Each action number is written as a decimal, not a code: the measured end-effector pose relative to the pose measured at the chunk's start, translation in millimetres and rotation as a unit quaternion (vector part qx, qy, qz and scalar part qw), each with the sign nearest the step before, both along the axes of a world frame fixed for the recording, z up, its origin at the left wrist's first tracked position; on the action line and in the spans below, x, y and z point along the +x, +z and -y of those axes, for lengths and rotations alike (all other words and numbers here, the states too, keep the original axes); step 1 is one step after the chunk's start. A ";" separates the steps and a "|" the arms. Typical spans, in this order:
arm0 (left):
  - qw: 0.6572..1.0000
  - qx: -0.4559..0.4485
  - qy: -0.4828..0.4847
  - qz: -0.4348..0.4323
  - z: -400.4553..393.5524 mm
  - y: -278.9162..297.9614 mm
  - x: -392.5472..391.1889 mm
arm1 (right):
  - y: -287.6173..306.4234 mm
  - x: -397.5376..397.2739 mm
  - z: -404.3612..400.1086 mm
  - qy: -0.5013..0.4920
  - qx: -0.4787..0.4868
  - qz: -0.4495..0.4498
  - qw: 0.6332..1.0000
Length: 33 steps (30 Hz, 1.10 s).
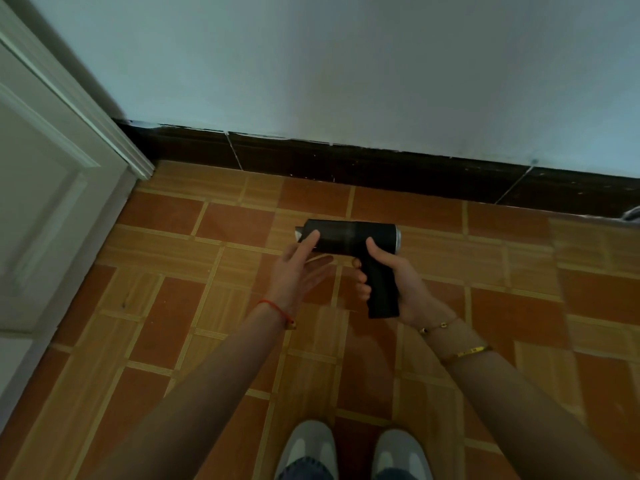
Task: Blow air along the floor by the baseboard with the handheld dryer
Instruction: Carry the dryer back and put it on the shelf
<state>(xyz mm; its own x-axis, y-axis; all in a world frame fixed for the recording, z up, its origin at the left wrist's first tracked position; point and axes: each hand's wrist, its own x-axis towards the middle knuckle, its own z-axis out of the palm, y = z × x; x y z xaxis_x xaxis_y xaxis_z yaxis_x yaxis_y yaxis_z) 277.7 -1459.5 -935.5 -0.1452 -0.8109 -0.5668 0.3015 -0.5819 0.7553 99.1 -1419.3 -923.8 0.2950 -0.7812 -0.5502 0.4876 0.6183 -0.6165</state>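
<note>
A black handheld dryer with a silver rear rim is held level above the floor, its barrel pointing left. My right hand is wrapped around its handle, thumb up against the barrel. My left hand is spread open beside the nozzle end, its index fingertip touching the front of the barrel. The dark brown baseboard runs along the foot of the pale wall just beyond the dryer, above the orange tiled floor.
A white panelled door and its frame stand at the left, meeting the baseboard in the corner. My two grey shoes are at the bottom centre. A grey object peeks in at the right edge.
</note>
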 end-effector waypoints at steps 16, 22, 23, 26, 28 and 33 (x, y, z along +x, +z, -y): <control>0.998 -0.010 0.056 -0.025 1.5 -2.1 -4.0 | -6.9 3.3 4.3 0.005 0.020 -0.026 0.999; 0.996 -0.010 0.081 -0.030 13.7 -6.9 -2.9 | -11.3 2.7 18.0 0.028 0.025 -0.096 0.995; 0.996 -0.009 0.081 -0.029 15.8 -4.3 -3.5 | -9.7 2.8 20.1 0.027 0.028 -0.103 0.994; 0.995 0.005 0.092 -0.032 19.4 11.1 -6.2 | 4.3 2.6 25.1 0.022 0.041 -0.107 0.993; 0.995 0.017 0.094 -0.033 20.7 30.9 -7.7 | 25.3 2.3 27.5 0.019 0.049 -0.113 0.992; 0.994 0.016 0.099 -0.041 22.9 115.3 -9.8 | 112.0 4.5 27.6 -0.013 0.049 -0.100 0.994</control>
